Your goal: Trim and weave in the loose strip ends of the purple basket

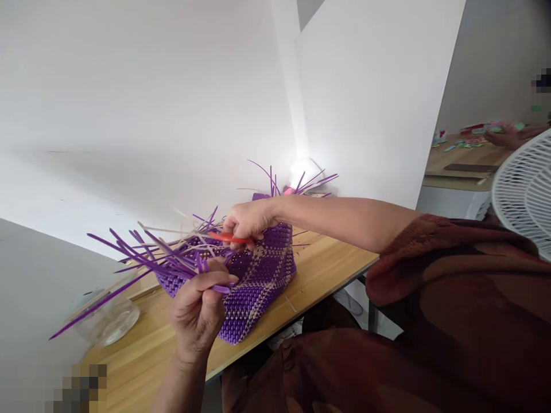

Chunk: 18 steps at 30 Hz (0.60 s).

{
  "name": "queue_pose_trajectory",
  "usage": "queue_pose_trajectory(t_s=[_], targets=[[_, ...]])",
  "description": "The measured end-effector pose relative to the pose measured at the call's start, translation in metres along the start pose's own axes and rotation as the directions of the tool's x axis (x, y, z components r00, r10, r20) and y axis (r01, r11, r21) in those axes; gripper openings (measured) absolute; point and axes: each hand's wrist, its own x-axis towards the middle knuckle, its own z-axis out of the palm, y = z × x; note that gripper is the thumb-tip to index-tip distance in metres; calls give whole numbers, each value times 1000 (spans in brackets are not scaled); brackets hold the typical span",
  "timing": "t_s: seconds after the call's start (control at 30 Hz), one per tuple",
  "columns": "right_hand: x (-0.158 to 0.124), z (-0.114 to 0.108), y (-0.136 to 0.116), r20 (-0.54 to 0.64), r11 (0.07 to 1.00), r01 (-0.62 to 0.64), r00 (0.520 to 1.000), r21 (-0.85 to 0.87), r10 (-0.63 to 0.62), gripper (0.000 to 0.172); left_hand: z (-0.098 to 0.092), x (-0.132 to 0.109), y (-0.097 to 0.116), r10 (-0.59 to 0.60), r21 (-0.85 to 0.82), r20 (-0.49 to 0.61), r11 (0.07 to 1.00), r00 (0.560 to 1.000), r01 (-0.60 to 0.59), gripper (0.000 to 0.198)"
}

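Note:
A woven purple basket [269, 272] with beige checks stands on the wooden table, and long loose purple and beige strips [142, 246] stick out of its upper edge. My left hand [196, 312] is in front of the basket, its fingers closed on purple strips [221, 288] between thumb and forefinger. Above it, at the rim, my right hand [249, 221] is wrapped round an orange-handled tool [230, 237]. The tool's working end is hidden among the strips, so its exact kind cannot be made out.
A clear plastic container [109, 321] sits left on the wooden table [329, 258]. A bright lamp [303, 169] glows behind the basket by the white wall. To the right are a white fan [525, 183] and another table [465, 152] with colourful pieces, where another person's hand [508, 137] shows.

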Motion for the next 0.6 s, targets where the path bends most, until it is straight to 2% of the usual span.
queue_pose_trajectory(t_s=[0.07, 0.13, 0.27, 0.43, 0.5, 0.57, 0.6], targets=[[-11, 1, 4, -111, 987, 52, 993, 153, -35, 24, 3, 3, -1, -66, -34, -107, 997, 992, 63, 28], [-20, 4, 10, -179, 961, 120, 981, 249, -76, 29, 5, 8, -2, -142, -68, -169, 989, 975, 132, 29], [-27, 11, 23, -298, 906, 216, 949, 365, -106, 34, 4, 20, -6, -204, -92, -161, 977, 966, 191, 37], [-27, 16, 35, -364, 862, 309, 918, 401, -160, 36, 4, 33, -10, -272, -223, -78, 942, 959, 249, 71], [-27, 17, 39, -384, 851, 323, 910, 415, -158, 40, 7, 36, -5, -278, -166, -118, 952, 953, 257, 66], [-27, 18, 41, -407, 840, 335, 901, 427, -153, 42, 10, 37, 8, -205, -3, -263, 977, 943, 212, 46], [-27, 19, 42, -417, 835, 343, 896, 431, -153, 41, 10, 36, 18, -143, 88, -339, 979, 930, 182, 43]])
